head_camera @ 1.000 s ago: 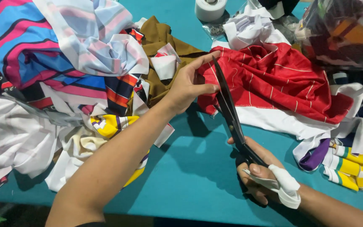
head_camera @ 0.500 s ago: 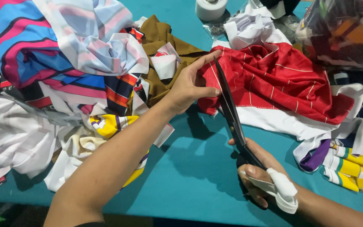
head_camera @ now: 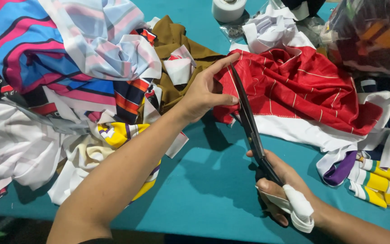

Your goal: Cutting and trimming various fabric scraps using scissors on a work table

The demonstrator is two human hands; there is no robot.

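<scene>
— Where are they in the work?

— Mid-cut, I'd say. The right hand (head_camera: 280,190) is closed through the handles of the black scissors (head_camera: 249,124), a white wrap around one finger, and the blades lie shut along the edge of the red cloth (head_camera: 303,86) on the teal counter (head_camera: 213,180).

— And the left hand (head_camera: 206,92)?

— Pinching the cloth's edge, thumb pressed under, forefinger stretched along the blade (it holds the fabric taut).

— What does the next move call for?

— Likely opening the blades and feeding them further into the red piece — keeping that forefinger clear. The scrap heap (head_camera: 68,81) sits well to the left.
</scene>
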